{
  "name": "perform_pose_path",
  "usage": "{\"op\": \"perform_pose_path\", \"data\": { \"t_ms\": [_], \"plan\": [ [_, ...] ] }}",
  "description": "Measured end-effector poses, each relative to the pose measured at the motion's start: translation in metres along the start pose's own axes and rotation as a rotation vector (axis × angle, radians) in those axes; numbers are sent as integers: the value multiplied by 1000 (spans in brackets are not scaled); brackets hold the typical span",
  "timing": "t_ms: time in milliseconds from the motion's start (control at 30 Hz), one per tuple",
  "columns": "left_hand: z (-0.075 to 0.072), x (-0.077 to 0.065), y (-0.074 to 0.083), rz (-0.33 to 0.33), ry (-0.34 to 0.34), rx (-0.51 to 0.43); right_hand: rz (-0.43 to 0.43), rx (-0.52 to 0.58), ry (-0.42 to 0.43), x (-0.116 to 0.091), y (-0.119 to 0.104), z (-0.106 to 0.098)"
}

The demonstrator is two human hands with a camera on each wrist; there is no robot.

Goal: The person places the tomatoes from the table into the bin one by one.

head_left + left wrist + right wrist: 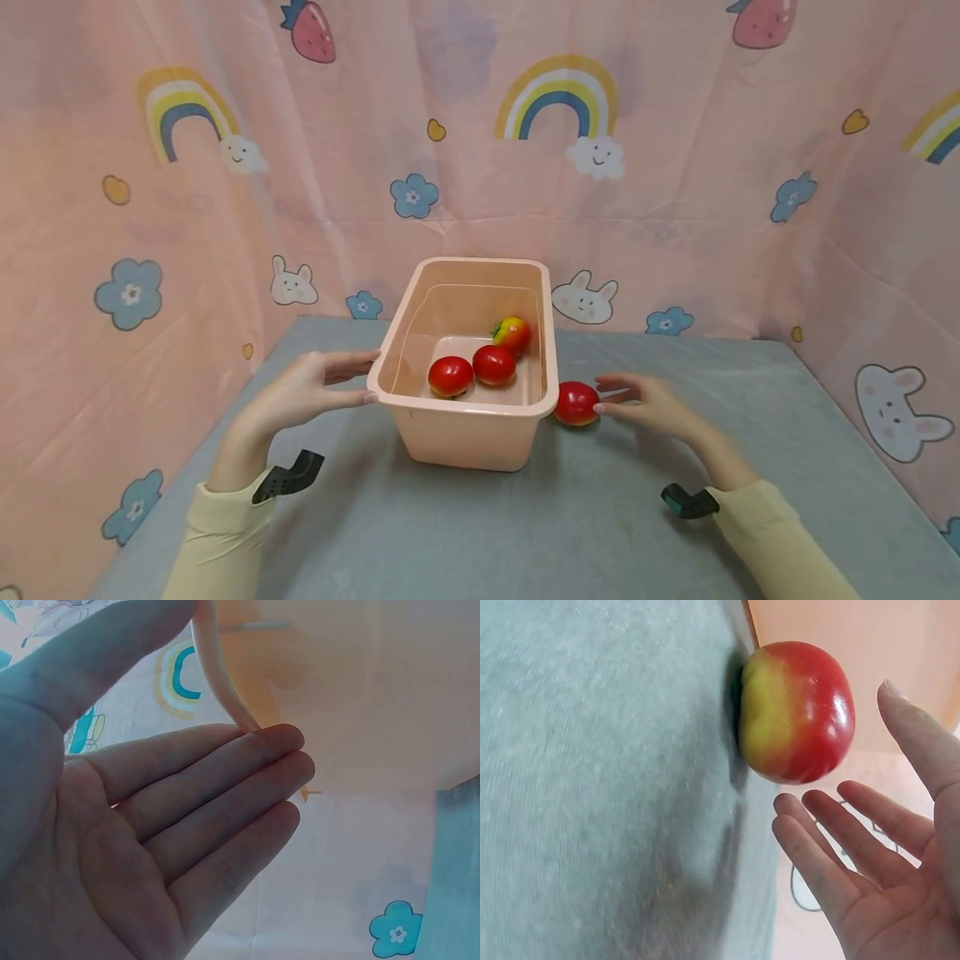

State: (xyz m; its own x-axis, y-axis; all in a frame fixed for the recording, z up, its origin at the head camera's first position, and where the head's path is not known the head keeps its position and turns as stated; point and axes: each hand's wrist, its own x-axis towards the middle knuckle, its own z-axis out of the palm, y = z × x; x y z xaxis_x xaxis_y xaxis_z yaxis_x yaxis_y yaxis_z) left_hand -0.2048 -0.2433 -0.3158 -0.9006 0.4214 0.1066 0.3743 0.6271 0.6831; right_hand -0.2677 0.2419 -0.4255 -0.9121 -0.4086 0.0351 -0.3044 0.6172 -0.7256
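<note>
A peach plastic tub (465, 437) stands on the grey table, holding three tomatoes; two red tomatoes (450, 377) (493, 365) lie in front of a red-and-yellow tomato (512, 335) with a green stem. My left hand (303, 396) touches the tub's left rim with thumb and fingertips, its fingers straight in the left wrist view. Outside the tub, close to its right side, another tomato (577, 404) rests on the table; its yellow underside shows in the right wrist view. Beside that tomato is my right hand (648, 406), fingers spread and loosely bent, gripping nothing.
A grey cloth-like surface covers the table (465, 533). Behind and at both sides hangs a pink curtain (480, 200) printed with rainbows, flowers and rabbits. Each wrist bears a small black camera mount (291, 477).
</note>
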Motion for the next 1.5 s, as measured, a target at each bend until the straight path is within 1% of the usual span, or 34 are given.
{"op": "perform_pose_path", "data": {
  "t_ms": [300, 467, 733, 1033, 1167, 1333, 1367, 1400, 1500],
  "plan": [
    [1, 1, 0, 8, -3, -11, -7, 8, 19, 8, 5, 10],
    [1, 1, 1, 10, -5, -17, 15, 15, 35, 11, 6, 16],
    [1, 1, 1, 10, -2, -8, 25, 39, 38, 13, 7, 23],
    [1, 1, 0, 15, -6, -13, 6, 53, 30, 14, 10, 24],
    [1, 0, 0, 16, -5, -15, 16, 53, 28, 15, 11, 25],
    [1, 0, -1, 16, -5, -15, 50, 63, 27, 16, 10, 24],
    [1, 0, 0, 14, -6, -15, 46, 66, 27, 16, 9, 24],
    [1, 0, 0, 12, -6, -16, 46, 70, 27, 14, 3, 23],
    [1, 0, 1, 8, -7, -18, 43, 72, 28, 13, 3, 22]
  ]
}}
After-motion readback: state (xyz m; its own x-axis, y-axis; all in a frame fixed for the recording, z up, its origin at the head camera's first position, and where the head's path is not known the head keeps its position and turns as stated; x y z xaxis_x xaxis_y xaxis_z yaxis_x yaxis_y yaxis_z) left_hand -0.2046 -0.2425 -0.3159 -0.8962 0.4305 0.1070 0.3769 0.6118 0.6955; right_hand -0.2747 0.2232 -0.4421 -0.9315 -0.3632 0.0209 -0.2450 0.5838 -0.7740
